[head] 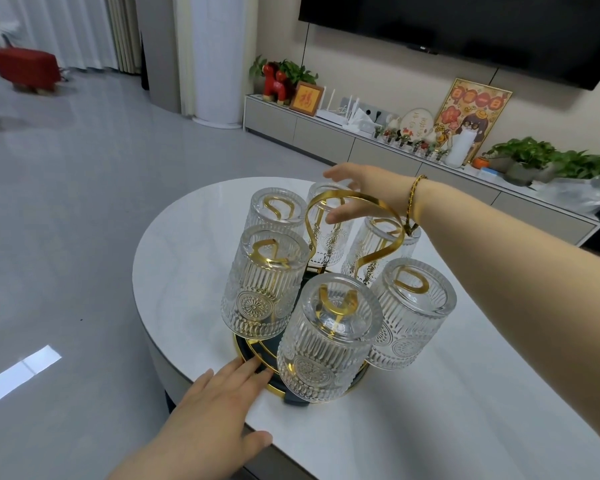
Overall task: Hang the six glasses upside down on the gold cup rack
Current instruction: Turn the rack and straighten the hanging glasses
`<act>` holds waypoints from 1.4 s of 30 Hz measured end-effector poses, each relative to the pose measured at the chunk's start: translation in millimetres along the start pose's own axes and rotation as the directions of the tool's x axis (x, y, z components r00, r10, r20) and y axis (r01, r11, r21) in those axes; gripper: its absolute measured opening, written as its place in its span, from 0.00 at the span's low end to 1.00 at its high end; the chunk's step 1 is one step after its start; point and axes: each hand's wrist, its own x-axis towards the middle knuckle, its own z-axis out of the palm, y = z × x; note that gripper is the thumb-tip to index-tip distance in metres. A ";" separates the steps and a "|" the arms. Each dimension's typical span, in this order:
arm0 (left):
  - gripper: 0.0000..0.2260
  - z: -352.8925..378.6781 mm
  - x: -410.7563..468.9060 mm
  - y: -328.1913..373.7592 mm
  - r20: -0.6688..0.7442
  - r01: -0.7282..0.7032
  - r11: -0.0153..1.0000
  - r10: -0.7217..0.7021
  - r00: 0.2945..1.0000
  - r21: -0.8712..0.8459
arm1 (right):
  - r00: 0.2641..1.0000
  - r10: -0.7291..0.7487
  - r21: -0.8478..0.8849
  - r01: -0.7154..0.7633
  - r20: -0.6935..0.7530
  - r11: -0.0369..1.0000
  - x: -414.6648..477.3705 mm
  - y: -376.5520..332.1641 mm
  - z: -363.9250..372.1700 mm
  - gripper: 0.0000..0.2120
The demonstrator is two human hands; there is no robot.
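The gold cup rack [355,199] stands on the round white table [187,271], with a looped gold handle and a dark round base. Several clear ribbed glasses hang upside down on its prongs, among them a front glass [326,337], a left glass [264,282] and a right glass [409,310]. My right hand [357,192] reaches over the far side, fingers spread around the top of the far glass [329,233], just behind the handle. My left hand [219,407] lies flat, fingertips touching the base rim at the front left.
The table's near edge runs under my left wrist. A low TV cabinet [326,133] with plants, frames and ornaments lines the wall behind, below a wall-mounted TV. Grey tiled floor lies to the left, with a red stool [25,69] far back.
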 end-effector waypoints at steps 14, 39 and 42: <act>0.33 -0.3 -0.4 2.4 0.012 0.008 1.000 -0.007 1.000 -0.013 | 0.998 0.063 0.106 -0.063 -0.002 0.992 -4.4 2.4 -6.1 0.37; 0.33 -6.3 -6.9 6.2 0.043 -0.025 0.995 0.029 0.999 -0.095 | 0.970 0.123 -0.408 -0.028 0.208 0.913 26.1 -101.8 0.2 0.33; 0.33 -6.4 -6.6 6.0 0.047 -0.028 0.995 0.033 0.998 -0.100 | 0.977 0.118 -0.377 -0.043 0.177 0.925 32.2 -99.9 2.1 0.31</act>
